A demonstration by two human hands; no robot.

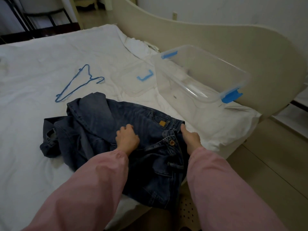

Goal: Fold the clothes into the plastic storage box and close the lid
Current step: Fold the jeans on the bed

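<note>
Fingers (128, 128), left hand (127, 139) and right hand (191, 139), tight on jeans (133, 112); waistband right, legs left.

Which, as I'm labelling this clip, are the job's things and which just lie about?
Job: dark blue denim jeans, gripped by left hand and right hand; clear plastic storage box; its clear flat lid beside it.
Lying about: blue wire hanger on the white bedsheet.

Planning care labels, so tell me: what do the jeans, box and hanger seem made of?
Jeans: dark denim, matte; stitched seams, metal-looking button. Box: clear glossy plastic; the sheet shows through. Hanger: thin wire, probably blue-coated.
</note>
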